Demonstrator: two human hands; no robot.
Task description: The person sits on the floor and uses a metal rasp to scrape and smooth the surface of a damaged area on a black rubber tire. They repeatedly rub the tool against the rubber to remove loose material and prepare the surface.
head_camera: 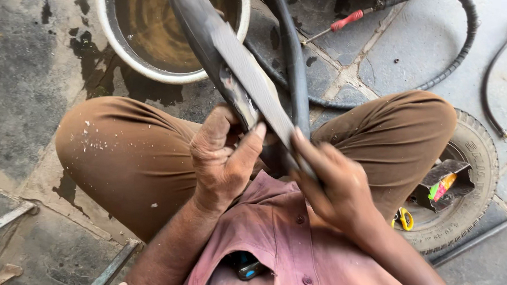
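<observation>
Both of my hands are closed on the same strip of black rubber, which looks to be a bicycle or motorcycle inner tube [212, 40] folded flat and drawn up between my knees. My left hand [222, 158] is curled tight around the lower part of the tube, thumb raised against its edge, and what seems to be a small patch or scuffed spot [235, 94] sits just above that grip. My right hand [333, 182] is partly shut, fingers pressed along a flat grey file or rasp [255, 83] that lies slanted across the tube; the hand is blurred, so I cannot tell exactly how the fingers wrap it.

The tube runs up and away from my lap, past the white-rimmed basin of murky water [173, 33] on the wet stone floor [26, 67]. A second length of tube [295, 65] hangs just beside the first. A red-handled screwdriver [345, 22] lies beyond it, and a small tyre [471, 184] holding a dark box [446, 186] rests by my right knee.

My worry is the rasp: if my left grip slackens, the rubber could slide and the tool would skid off towards my thumb. Pressing too hard in one place could thin or tear the tube. Wet rubber would make both slips more likely.
</observation>
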